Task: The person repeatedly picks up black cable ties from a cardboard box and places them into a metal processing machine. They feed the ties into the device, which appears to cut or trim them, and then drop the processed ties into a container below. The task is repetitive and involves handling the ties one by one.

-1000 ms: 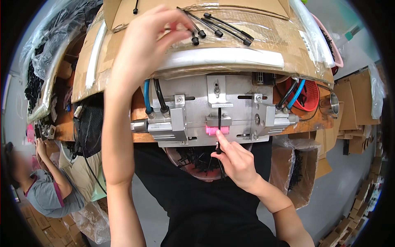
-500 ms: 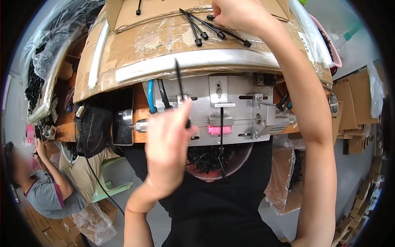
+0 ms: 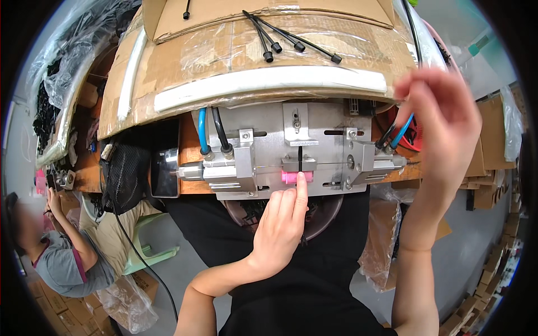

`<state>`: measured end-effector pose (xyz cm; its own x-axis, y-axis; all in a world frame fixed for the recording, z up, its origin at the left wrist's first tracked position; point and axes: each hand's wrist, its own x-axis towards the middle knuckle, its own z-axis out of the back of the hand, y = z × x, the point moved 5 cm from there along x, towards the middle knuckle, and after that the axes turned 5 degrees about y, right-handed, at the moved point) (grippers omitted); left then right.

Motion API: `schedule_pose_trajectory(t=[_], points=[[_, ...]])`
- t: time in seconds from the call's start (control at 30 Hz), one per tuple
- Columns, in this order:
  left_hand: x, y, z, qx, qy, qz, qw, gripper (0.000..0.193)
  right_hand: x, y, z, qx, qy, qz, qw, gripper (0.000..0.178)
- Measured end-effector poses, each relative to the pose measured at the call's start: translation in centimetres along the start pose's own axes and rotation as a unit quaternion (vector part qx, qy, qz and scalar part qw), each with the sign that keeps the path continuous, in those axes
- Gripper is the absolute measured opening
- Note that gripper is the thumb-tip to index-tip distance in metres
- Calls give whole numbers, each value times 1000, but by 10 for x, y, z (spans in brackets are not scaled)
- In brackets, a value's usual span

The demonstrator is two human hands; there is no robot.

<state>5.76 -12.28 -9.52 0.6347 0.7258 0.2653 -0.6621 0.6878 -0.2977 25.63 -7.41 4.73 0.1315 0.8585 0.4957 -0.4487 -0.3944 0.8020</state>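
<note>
My left hand [image 3: 280, 229] has its index finger stretched out, the tip on the thin black rod [image 3: 300, 154] where it crosses a pink block [image 3: 288, 177]. Its other fingers are bent, and the thumb is hidden. The rod lies in a slot of the metal fixture [image 3: 274, 148], below an angled bracket [image 3: 302, 142]. At the right, my right hand [image 3: 437, 123] is blurred, its fingers closed around another long black rod [image 3: 413, 28] that points up. Several black rods with knob-like heads [image 3: 274, 47] lie on the cardboard.
Metal clamp blocks with blue and black hoses [image 3: 203, 131] flank the fixture. A tub [image 3: 330, 215] of black parts sits below, partly behind my left hand. A dark phone-like slab [image 3: 166, 168] and black mesh bag [image 3: 129, 173] lie left. Another person [image 3: 73, 257] sits further left.
My right hand has come down from the cardboard to the right side with a rod. My left hand has moved right to the pink block; the rod seen by it before is out of sight.
</note>
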Motion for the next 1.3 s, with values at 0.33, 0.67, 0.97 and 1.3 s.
schedule_pose_trajectory(t=[0.33,0.67,0.97,1.3], points=[[142,54,95,-1,-217,-33,976,29,-160,-38,-101,-142,90,44,985,66],[173,83,105,45,-148,-38,987,13,-142,-43,-113,-167,164,47,971,67],[44,68,101,-33,-207,112,972,12,54,-21,-96,-452,78,151,876,25],[-7,1,5,-28,-18,8,999,61,59,5,-52,-68,97,-17,993,28]])
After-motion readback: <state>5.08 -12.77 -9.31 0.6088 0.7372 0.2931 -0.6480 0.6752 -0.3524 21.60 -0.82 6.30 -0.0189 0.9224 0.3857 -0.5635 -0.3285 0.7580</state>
